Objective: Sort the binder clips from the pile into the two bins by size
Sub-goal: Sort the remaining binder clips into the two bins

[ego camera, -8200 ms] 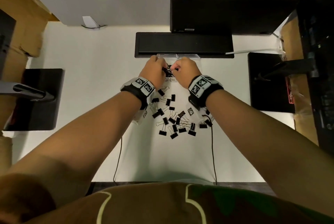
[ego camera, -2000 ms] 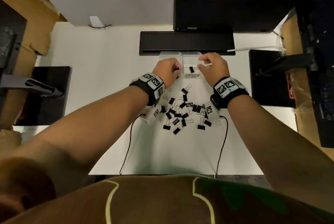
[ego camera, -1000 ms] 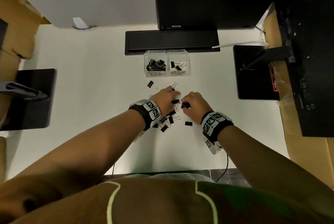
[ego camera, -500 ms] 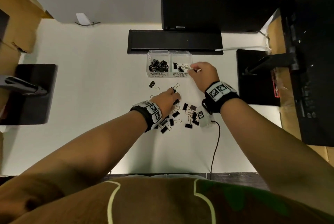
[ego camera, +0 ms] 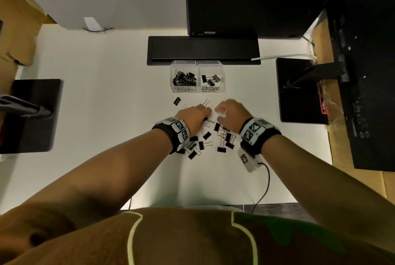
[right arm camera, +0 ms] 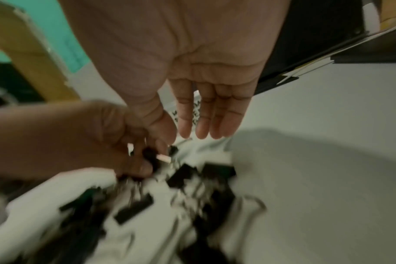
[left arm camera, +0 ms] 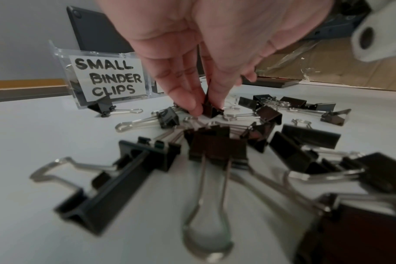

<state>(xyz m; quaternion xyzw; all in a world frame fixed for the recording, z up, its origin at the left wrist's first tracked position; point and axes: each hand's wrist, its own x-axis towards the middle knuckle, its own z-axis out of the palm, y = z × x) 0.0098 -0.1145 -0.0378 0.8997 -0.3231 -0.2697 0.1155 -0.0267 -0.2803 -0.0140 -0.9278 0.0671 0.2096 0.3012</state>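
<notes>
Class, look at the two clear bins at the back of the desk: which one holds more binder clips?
The left bin, labelled SMALL BINDER CLIPS, holds a dense heap; the right bin, labelled MEDIUM, holds only a few.

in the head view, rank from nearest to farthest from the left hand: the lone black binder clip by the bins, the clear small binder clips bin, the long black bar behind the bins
From the left hand:
1. Lone black binder clip, just ahead, slightly left.
2. Clear small binder clips bin, farther ahead.
3. Long black bar, behind the bins.
</notes>
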